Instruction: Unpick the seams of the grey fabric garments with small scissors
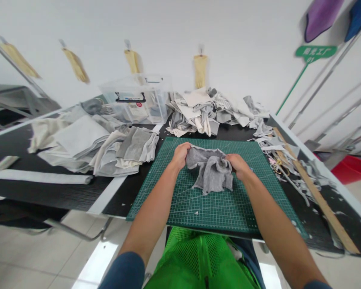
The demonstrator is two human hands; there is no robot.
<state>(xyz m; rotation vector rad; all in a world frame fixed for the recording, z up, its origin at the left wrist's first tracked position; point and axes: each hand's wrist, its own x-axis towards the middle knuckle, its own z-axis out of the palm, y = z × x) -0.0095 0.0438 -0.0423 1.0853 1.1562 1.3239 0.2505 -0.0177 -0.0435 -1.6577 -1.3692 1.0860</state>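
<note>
A crumpled piece of grey fabric (213, 174) is stretched between my two hands, its lower part hanging down over the green cutting mat (183, 204). My left hand (181, 155) grips the fabric's upper left corner with closed fingers. At the upper right edge, my right hand (238, 165) is closed on a bunched part of the same fabric. Whether the fabric's lowest edge touches the mat I cannot tell. A tiny white scrap (196, 212) lies on the mat below the fabric.
Piles of grey and white fabric (81, 136) lie left, with another fabric stack (195, 110) behind the mat. A clear plastic bin (135, 100) stands at the back. On the right are a wooden ruler (325, 204), scissors (277, 165) and fabric scraps (313, 176).
</note>
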